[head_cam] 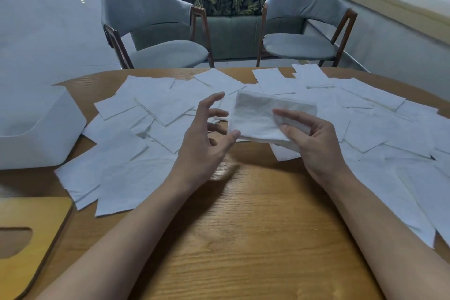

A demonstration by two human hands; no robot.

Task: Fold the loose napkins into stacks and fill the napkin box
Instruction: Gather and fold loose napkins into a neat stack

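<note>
The right hand [314,139] holds a folded wad of napkins [265,117] above the wooden table [243,238]; its thumb presses on the near right part of the wad and its fingers curl underneath, so the wad is pinched between them. The wad tilts up toward the camera, its far edge raised past the fingertips.

The left hand [207,139] is spread, grasping nothing. Its thumb tip touches or nearly touches the near left corner of the wad, and its fingers [214,97] fan out just left of the wad's left edge, apart from one another.

Loose white napkins [155,105] lie scattered and overlapping beyond and to both sides of the fingers: a broad spread to the left of the left hand, reaching back along the forearm, and another to the right of the right hand. The table directly below and behind both wrists is bare wood.

Well to the left of the left fingers stands the white napkin box [36,129], open on top, with napkin corners lying just beside its right wall. Nearer the camera on that same side lies a wooden lid [36,226] with an oval slot cut in it, flat on the table.

Far beyond the fingertips, past the table's edge, two grey upholstered chairs [155,27] face the table.
</note>
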